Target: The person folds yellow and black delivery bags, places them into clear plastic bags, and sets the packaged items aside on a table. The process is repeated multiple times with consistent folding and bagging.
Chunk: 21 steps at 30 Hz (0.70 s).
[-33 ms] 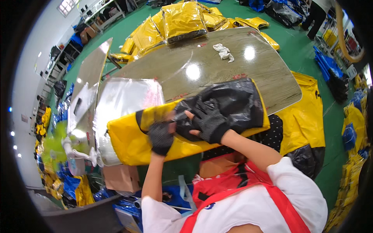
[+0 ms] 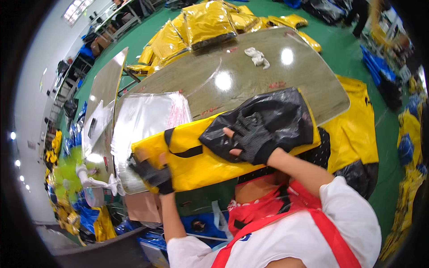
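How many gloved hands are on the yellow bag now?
2: the left hand is at the near left end of the yellow bag; the right hand presses its black part.

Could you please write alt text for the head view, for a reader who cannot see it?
A person in black gloves handles a folded yellow bag on a grey table: the right hand presses its black flap, the left hand grips its end. Clear plastic sleeves lie beside it.

Clear plastic packaging sheets stacked table-left; yellow packaged bundles piled beyond table.
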Available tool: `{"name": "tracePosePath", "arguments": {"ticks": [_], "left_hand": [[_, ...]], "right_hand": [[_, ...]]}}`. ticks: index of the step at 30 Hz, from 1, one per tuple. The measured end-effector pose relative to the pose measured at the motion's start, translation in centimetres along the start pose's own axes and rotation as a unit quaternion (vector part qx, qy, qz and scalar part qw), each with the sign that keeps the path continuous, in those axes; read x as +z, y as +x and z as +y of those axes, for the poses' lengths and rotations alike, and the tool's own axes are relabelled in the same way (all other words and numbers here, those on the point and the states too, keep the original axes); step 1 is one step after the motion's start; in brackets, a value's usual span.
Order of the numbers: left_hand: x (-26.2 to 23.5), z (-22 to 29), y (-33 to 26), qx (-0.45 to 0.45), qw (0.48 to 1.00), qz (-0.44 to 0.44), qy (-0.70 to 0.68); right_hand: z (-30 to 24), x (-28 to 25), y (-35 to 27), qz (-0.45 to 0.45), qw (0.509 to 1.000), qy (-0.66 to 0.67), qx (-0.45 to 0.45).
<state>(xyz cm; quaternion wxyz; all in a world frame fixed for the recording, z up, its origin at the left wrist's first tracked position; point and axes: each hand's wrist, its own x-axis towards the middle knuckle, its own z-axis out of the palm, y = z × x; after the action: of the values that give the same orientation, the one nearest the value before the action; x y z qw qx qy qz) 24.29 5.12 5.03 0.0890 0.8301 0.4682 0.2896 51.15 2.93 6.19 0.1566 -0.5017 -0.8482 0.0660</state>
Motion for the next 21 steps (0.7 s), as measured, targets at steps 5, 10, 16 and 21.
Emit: {"name": "tracePosePath", "arguments": {"ticks": [5, 10, 16, 21], "left_hand": [[-7.3, -7.5, -14.1, -0.404, 0.823, 0.092, -0.389], [-10.2, -11.0, -16.8, -0.394, 0.607, 0.0, -0.69], [-9.8, -11.1, -7.3, -0.506, 0.634, 0.131, -0.569], [-8.8, 1.6, -3.7, -0.323, 0.758, 0.198, -0.531]], "right_hand": [[0.5, 2.7, -0.5, -0.001, 0.999, -0.016, 0.03], [-2.3, 0.4, 1.0, -0.133, 0.988, -0.03, 0.071], [-0.4, 0.6, -0.5, -0.105, 0.993, -0.023, 0.043], [0.3, 2.6, -2.3, -0.007, 0.996, 0.033, 0.082]]}}
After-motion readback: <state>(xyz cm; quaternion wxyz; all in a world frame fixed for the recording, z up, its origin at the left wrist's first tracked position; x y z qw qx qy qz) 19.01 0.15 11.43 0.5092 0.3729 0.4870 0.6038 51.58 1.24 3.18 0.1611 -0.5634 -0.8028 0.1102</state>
